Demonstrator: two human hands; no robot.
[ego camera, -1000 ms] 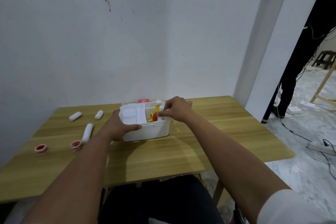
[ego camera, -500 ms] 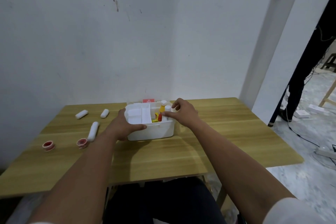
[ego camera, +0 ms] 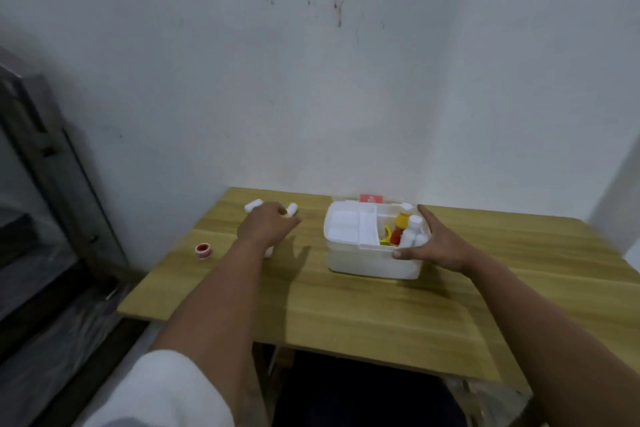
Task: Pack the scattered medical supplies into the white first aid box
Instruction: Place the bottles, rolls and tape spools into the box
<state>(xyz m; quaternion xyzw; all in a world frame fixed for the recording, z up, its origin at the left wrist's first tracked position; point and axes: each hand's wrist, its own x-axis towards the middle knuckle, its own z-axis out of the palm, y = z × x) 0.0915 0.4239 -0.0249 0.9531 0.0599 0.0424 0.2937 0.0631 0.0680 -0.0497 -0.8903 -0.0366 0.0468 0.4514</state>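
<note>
The white first aid box (ego camera: pixel 367 265) stands open on the wooden table (ego camera: pixel 381 315). Its right compartment holds white bottles (ego camera: pixel 412 229), an orange-capped bottle (ego camera: pixel 401 220) and small red and yellow items. My right hand (ego camera: pixel 438 244) spans the box's right end, thumb on the front wall and fingers at the back. My left hand (ego camera: pixel 265 225) hovers, loosely curled, over the table left of the box. It is beside two short white rolls (ego camera: pixel 252 206) (ego camera: pixel 292 209). A longer white roll (ego camera: pixel 269 251) peeks out under my wrist. A red tape roll (ego camera: pixel 203 249) lies near the left edge.
A red label (ego camera: pixel 371 198) stands behind the box against the white wall. A dark framed panel (ego camera: pixel 52 218) stands left of the table. The table's left edge (ego camera: pixel 166 260) runs close to the tape roll.
My left hand let go of the box and moved left to the white rolls. My right hand came out of the box and settled on its right end. The view swung left.
</note>
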